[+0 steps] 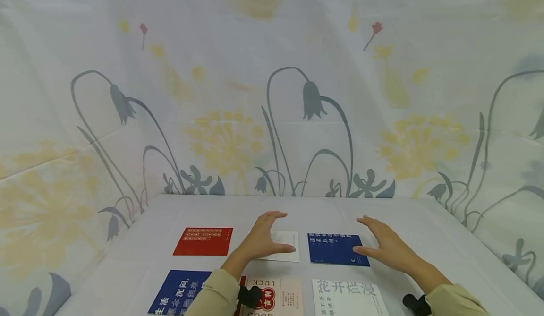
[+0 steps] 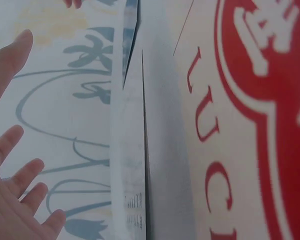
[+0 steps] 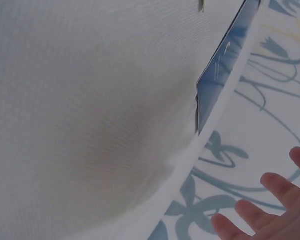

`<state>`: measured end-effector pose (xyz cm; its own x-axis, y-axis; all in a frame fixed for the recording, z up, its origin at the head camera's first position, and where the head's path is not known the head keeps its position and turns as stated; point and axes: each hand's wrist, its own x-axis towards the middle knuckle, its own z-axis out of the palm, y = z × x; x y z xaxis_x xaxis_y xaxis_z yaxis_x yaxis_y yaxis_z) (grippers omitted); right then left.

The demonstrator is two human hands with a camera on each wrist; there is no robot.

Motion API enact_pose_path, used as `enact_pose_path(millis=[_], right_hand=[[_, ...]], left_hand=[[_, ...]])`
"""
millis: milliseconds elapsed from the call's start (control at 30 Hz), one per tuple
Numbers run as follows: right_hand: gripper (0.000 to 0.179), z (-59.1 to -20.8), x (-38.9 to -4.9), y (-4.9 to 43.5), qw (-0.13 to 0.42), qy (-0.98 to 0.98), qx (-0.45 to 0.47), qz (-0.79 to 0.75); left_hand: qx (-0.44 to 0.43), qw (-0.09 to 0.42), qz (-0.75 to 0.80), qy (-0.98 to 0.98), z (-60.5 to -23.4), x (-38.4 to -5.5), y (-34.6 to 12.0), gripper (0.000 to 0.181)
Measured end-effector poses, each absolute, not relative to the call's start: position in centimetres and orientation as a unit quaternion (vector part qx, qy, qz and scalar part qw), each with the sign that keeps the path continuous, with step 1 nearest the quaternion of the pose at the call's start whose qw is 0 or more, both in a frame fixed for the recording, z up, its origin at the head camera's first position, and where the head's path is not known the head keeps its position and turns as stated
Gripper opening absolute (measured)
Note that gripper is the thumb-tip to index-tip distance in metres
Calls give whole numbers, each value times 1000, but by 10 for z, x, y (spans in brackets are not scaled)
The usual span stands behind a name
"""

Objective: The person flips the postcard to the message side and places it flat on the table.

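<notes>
My left hand point(image 1: 260, 241) is held in the air over a white card point(image 1: 285, 246), thumb and fingers spread apart, partly covering it from view. Facing it, my right hand point(image 1: 388, 246) hovers at the right end of a dark blue card point(image 1: 333, 251) with white lettering. Neither hand holds anything. In the left wrist view, the fingers of the left hand point(image 2: 15, 200) are spread, and a cream and red card point(image 2: 205, 115) marked LUCK fills the right side. Separated fingers of the right hand point(image 3: 280, 210) show in the right wrist view, apart from the blue card point(image 3: 225, 65).
A red card point(image 1: 204, 241) lies at the back left of the white table point(image 1: 314, 207). Nearer are another blue card point(image 1: 180, 285), partly behind the left sleeve point(image 1: 216, 292), and a white card with grey characters point(image 1: 348, 299). A flower-patterned cloth point(image 1: 238, 94) hangs behind.
</notes>
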<state>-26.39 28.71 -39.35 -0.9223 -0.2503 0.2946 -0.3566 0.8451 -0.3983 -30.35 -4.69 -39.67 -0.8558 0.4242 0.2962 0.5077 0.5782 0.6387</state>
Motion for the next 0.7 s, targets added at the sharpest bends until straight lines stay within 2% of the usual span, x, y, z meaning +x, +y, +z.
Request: enact_pose_path(millis=[700], right_hand=[[73, -397, -279, 278, 72, -947, 184, 251]], left_hand=[[-285, 9, -363, -887, -399, -310, -10, 72]])
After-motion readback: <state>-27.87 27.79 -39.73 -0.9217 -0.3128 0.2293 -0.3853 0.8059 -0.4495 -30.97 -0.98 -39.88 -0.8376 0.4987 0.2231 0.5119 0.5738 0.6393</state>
